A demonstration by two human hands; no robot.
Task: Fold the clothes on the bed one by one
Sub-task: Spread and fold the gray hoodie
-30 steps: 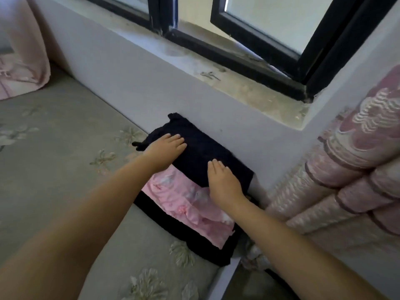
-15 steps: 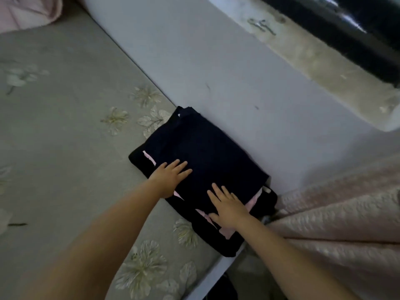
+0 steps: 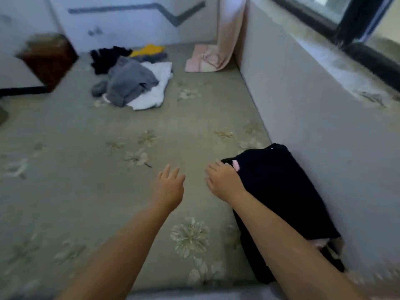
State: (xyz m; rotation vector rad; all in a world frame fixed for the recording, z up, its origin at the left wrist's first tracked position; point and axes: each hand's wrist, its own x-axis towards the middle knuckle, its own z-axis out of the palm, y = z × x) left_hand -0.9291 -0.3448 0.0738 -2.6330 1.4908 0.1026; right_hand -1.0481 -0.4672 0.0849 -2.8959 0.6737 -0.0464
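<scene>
A folded dark navy garment [image 3: 281, 191] with bits of pink showing lies on the bed against the right wall. My right hand [image 3: 224, 180] hovers at its left edge, fingers relaxed, holding nothing. My left hand [image 3: 168, 187] floats open over the grey flowered bed cover [image 3: 108, 180], apart from any cloth. Far across the bed lies a loose pile of clothes [image 3: 134, 81]: grey, white, black and yellow pieces.
A pink curtain [image 3: 227, 35] hangs into the far right corner, with pink cloth [image 3: 201, 61] bunched at its foot. A dark brown box [image 3: 47, 59] stands at the far left. The wall and window sill [image 3: 346, 72] run along the right.
Both hands have lifted off the folded dark garment and shifted left. The view has swung left, so the far pile of clothes is visible.
</scene>
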